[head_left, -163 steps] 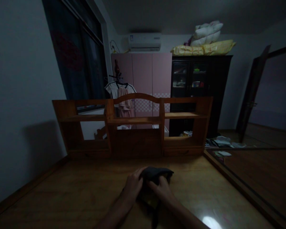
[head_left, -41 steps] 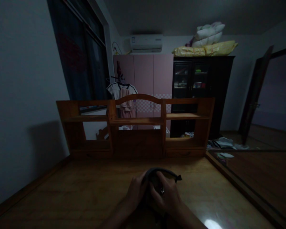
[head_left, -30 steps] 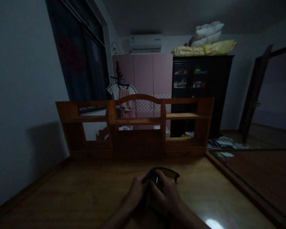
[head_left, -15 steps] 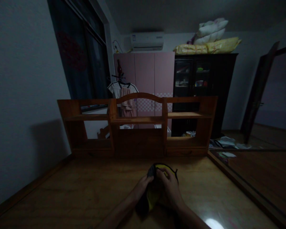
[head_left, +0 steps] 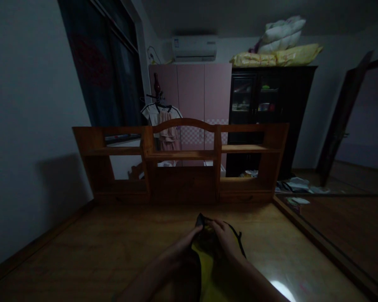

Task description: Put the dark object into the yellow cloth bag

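Note:
A dark-edged fabric bag (head_left: 208, 272) with a yellow inside stands over the wooden board in front of me, its mouth partly spread. My left hand (head_left: 189, 241) pinches the bag's upper left edge, thumb on the near side. My right hand (head_left: 227, 239) lies at the upper right of the bag, its fingers curled over the top toward the middle, where yellow cloth shows between the hands. Both hands are closed on the fabric. The fingertips and whatever lies deep inside the bag are dark and hard to make out.
A wooden shelf unit (head_left: 182, 157) stands along the far edge of the board (head_left: 122, 239). A raised wooden rail (head_left: 315, 239) runs down the right side, and a wall (head_left: 28, 147) is on the left. Behind are a pink wardrobe (head_left: 190, 92) and a dark cabinet (head_left: 297, 105).
The bag has been drawn closer and spread wider, showing more of its yellow inside. Both hands have shifted slightly, still at its upper edge. The view has tipped down a little.

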A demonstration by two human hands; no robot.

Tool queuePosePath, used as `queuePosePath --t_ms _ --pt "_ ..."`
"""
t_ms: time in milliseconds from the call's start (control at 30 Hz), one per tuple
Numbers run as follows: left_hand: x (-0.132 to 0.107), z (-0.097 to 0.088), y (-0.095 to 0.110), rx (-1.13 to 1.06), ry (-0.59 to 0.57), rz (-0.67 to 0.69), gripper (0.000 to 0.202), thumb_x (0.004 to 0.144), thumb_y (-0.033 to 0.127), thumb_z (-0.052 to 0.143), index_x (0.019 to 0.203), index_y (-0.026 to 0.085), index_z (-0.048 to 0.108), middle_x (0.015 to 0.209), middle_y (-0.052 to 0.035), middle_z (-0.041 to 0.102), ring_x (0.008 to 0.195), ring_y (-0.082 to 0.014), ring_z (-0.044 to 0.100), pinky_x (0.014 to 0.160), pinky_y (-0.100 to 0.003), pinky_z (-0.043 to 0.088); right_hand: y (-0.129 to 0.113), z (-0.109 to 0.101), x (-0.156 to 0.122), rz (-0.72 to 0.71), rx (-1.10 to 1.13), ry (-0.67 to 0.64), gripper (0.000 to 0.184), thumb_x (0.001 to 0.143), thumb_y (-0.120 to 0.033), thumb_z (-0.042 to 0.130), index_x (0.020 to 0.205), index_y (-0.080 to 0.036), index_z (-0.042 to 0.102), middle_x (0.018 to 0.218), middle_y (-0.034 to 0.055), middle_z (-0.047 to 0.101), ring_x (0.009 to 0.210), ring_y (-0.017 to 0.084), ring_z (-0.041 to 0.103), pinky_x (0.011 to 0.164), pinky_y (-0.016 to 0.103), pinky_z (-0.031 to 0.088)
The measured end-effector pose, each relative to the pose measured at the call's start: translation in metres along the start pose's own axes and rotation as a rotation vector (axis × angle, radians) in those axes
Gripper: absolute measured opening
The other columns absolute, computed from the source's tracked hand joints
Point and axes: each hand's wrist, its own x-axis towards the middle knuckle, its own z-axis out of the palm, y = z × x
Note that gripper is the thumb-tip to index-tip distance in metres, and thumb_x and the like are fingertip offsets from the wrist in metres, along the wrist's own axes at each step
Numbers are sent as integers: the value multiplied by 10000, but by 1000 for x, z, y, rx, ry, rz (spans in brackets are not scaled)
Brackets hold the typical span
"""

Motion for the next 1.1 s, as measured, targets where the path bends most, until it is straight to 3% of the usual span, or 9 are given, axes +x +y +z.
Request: queuePosePath --t_ms 100,167,300,467,700,900,1000,1100 --pt "11 -9 -4 80 85 168 405 807 389 550 1094 111 619 1019 -110 701 943 -257 662 893 -380 492 -7 7 -5 147 187 -105 326 814 -400 518 1023 -185 646 798 49 722 678 206 684 524 255 514" --pt "13 -15 -3 100 112 228 428 749 268 566 1151 125 591 1098 -87 677 1014 -245 628 935 -354 462 -11 9 -9 122 239 -152 352 800 -362 532 1095 -188 615 861 55 725 714 212 686 539 262 524" --pt "8 -17 2 194 135 341 532 719 180 522 1250 147 528 1246 -73 601 1124 -231 557 989 -321 409 -18 7 -12 -13 211 -157 382 781 -260 535 1153 -203 601 1080 73 696 957 234 664 778 329 550" --pt "-5 -8 6 440 171 428 489 795 184 474 1281 165 512 1262 -65 592 1136 -223 546 977 -306 401 -24 3 -11 -66 166 -156 370 773 -180 514 1129 -196 611 1093 67 683 1025 232 632 902 362 501" --pt "-20 -2 19 813 310 485 373 852 281 497 1193 207 629 1069 -64 697 949 -243 634 818 -263 437 -36 1 -19 -114 -2 -131 328 777 -171 536 1095 -204 607 895 28 704 812 200 658 735 291 511" --pt "-23 4 25 951 388 420 351 864 343 507 1165 233 648 1008 -59 717 919 -247 652 769 -249 438 -41 1 -23 -158 -29 -97 332 779 -173 552 1104 -208 607 894 29 709 798 199 661 708 279 500" --pt "-26 8 24 1017 389 454 382 921 426 435 1185 224 624 1016 -63 709 931 -234 651 781 -249 445 -40 0 -20 -129 21 -78 289 813 -213 540 1086 -207 633 957 47 712 868 211 664 763 292 507" --pt "-26 7 20 1014 363 513 416 962 390 343 1251 197 573 1103 -77 682 975 -215 638 828 -248 443 -36 -1 -15 -77 60 -64 285 813 -215 532 1071 -203 653 994 53 712 912 223 659 812 311 504"
